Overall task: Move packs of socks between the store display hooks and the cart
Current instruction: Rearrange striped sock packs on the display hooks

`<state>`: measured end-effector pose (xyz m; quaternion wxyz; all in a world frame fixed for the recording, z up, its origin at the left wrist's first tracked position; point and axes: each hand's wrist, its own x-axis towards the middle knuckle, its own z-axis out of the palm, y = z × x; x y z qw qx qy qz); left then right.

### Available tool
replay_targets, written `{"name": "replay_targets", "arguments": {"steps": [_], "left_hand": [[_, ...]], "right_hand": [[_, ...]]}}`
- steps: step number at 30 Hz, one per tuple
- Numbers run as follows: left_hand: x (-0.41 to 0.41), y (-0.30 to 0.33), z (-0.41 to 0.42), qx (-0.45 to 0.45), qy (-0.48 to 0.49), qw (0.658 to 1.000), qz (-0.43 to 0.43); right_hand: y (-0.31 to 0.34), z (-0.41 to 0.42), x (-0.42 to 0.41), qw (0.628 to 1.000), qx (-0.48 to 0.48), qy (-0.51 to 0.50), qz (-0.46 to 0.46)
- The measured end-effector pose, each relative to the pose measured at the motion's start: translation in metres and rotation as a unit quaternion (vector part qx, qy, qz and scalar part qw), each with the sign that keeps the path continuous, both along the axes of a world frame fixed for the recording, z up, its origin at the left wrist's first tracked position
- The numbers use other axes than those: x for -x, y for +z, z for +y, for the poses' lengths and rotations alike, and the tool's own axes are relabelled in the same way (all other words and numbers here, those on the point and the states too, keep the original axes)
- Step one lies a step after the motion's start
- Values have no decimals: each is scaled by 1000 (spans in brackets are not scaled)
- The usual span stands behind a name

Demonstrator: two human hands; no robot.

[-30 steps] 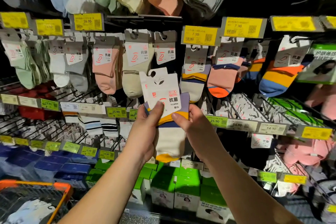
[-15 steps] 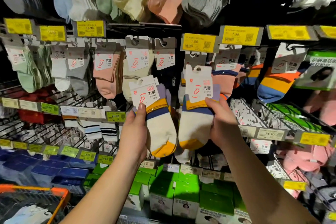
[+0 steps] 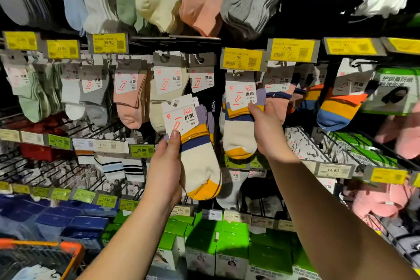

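Two striped sock packs held before a store display. The left pack [image 3: 197, 152] lies at centre frame, its long axis tilted: the white header card points toward 11 o'clock, the yellow toe toward 5 o'clock. The right pack [image 3: 241, 120], at 2 o'clock from the first and just beside it, hangs near-vertical, card at 12 o'clock directly beneath a yellow 7.99 price tag [image 3: 242, 58], yellow toe at 6 o'clock; whether its card sits on a hook cannot be told.

The left hand [image 3: 164, 170] rises from 7 o'clock on a bare forearm, thumb extended upward onto the lower edge of the card, fingers behind the pack, closed around it. The right hand [image 3: 268, 129] reaches in from 4 o'clock, thumb pressed across the yellow-and-navy cuff stripes, fingers wrapped behind, gripping the right pack.

The orange-rimmed cart [image 3: 68, 254] occupies the lower-left corner, well apart from both packs. Green boxes [image 3: 231, 243] line the shelf below.
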<state>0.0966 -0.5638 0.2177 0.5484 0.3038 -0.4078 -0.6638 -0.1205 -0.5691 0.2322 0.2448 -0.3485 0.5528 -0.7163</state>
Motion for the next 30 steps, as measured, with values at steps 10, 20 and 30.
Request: {"name": "replay_targets", "arguments": {"steps": [10,20,30], "left_hand": [[2,5,6,-17,-6,1000,9],[4,5,8,-13,-6,1000,14],[-2,-3,0,-9,-3,1000,4]], "right_hand": [[-4,-37,17,987,-125,-98,12],[-8,-49,16,969,-213,-125,28],[-45,3,-17,974,-217,-43,40]]}}
